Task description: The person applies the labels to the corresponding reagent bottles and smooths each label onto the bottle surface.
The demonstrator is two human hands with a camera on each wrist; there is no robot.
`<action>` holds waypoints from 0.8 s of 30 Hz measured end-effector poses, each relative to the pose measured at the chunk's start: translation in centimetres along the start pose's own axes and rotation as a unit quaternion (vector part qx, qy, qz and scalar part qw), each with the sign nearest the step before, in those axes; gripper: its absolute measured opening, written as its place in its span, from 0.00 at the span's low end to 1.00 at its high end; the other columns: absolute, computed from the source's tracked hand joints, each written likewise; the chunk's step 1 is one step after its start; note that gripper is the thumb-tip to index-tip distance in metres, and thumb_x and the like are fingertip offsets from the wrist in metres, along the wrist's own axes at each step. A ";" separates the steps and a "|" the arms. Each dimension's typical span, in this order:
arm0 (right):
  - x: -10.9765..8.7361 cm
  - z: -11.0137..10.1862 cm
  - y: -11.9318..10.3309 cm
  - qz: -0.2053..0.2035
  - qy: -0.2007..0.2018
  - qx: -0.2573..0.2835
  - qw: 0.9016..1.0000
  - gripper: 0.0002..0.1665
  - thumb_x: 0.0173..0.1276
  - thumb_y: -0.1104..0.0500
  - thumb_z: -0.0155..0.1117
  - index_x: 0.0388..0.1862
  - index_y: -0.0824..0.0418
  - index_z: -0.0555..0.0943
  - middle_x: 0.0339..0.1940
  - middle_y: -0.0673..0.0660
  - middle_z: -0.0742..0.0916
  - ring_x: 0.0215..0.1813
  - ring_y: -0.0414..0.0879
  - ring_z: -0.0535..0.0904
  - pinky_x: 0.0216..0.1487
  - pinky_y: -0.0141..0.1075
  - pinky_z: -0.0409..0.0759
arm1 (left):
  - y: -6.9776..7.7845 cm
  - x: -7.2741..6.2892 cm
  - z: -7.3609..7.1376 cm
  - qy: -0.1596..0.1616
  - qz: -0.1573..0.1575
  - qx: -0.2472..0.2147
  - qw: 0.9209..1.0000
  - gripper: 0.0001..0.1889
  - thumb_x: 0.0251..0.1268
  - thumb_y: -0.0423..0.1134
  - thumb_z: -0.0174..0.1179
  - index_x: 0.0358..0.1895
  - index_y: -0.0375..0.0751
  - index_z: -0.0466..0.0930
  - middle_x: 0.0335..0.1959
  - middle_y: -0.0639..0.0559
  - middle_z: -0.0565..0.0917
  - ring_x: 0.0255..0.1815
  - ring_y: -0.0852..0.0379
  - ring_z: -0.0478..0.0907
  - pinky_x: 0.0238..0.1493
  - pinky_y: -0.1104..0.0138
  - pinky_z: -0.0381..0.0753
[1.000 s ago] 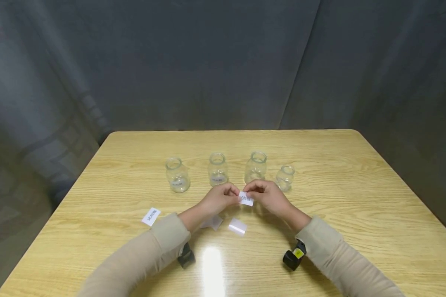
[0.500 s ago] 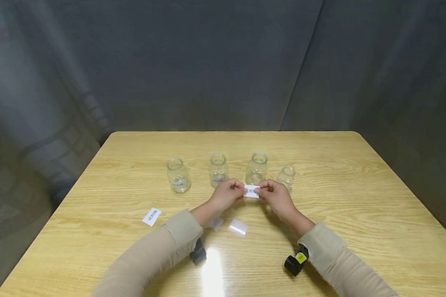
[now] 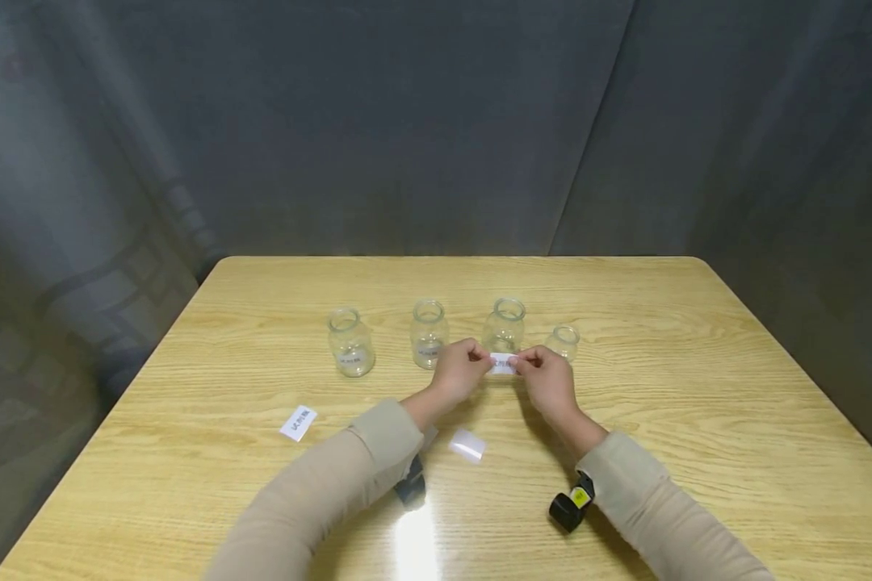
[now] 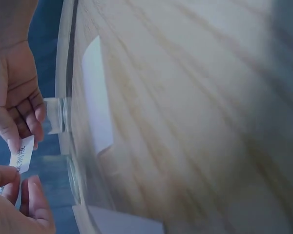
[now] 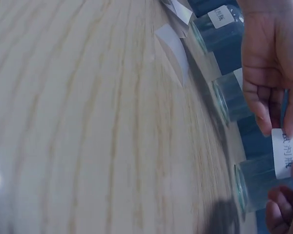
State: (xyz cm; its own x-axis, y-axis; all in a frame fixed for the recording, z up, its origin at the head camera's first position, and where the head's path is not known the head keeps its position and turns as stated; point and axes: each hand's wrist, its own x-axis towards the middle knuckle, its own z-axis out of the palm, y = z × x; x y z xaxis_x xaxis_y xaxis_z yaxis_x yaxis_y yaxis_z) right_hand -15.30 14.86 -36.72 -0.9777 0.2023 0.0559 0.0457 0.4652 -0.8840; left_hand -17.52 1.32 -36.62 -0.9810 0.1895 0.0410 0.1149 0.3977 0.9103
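Note:
Between both hands is a small white label (image 3: 503,364) with printed dark characters. My left hand (image 3: 459,373) pinches its left end, and my right hand (image 3: 550,382) pinches the right end. Just behind the label stands a clear glass jar (image 3: 505,321), its lower part partly covered by the label and fingers. In the right wrist view the label (image 5: 285,154) is held upright in front of a jar (image 5: 256,183); whether it touches the glass I cannot tell. The left wrist view shows the label (image 4: 22,155) between the fingertips of both hands.
Two jars with labels, a left one (image 3: 351,343) and a middle one (image 3: 429,332), stand left. A smaller jar (image 3: 563,341) is at the right, partly hidden. A printed label (image 3: 299,423) and a peeled backing piece (image 3: 468,445) lie on the wooden table (image 3: 698,387).
Both hands have carried the label forward and slightly right, up to the front of the third jar. The label has turned from slanted to nearly level.

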 end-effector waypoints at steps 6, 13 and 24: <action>0.3 0.1 -0.2 -0.024 0.022 -0.039 0.999 0.07 0.57 0.65 0.58 0.29 0.70 0.76 0.37 0.65 0.80 0.36 0.51 0.75 0.30 0.31 0.73 | 0.5 0.3 0.5 0.034 -0.006 0.026 0.999 0.03 0.50 0.31 0.59 0.25 0.35 0.76 0.27 0.48 0.79 0.26 0.59 0.74 0.23 0.75 0.73; 0.9 0.2 -0.1 -0.025 0.015 -0.020 0.999 0.07 0.58 0.65 0.58 0.28 0.71 0.73 0.54 0.67 0.73 0.45 0.56 0.73 0.31 0.33 0.68 | 0.9 0.7 0.8 0.039 -0.045 0.047 0.997 0.03 0.52 0.33 0.58 0.28 0.37 0.76 0.35 0.44 0.79 0.21 0.60 0.71 0.22 0.74 0.72; 1.6 0.4 0.0 -0.029 0.002 0.007 1.000 0.06 0.59 0.67 0.55 0.30 0.72 0.72 0.56 0.67 0.70 0.56 0.59 0.66 0.48 0.41 0.71 | 0.8 1.3 0.9 0.051 -0.032 0.064 0.996 0.02 0.52 0.34 0.58 0.25 0.40 0.76 0.45 0.44 0.77 0.31 0.56 0.75 0.36 0.66 0.75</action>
State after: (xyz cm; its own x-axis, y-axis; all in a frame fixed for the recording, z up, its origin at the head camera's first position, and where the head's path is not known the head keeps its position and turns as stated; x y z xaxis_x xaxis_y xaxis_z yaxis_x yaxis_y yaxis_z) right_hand -16.94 14.89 -36.83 -0.9780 0.1777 0.1095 -0.0150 0.4635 -0.8860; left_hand -18.53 2.67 -36.22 -0.9969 0.0711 0.0327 0.0649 0.5182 0.8528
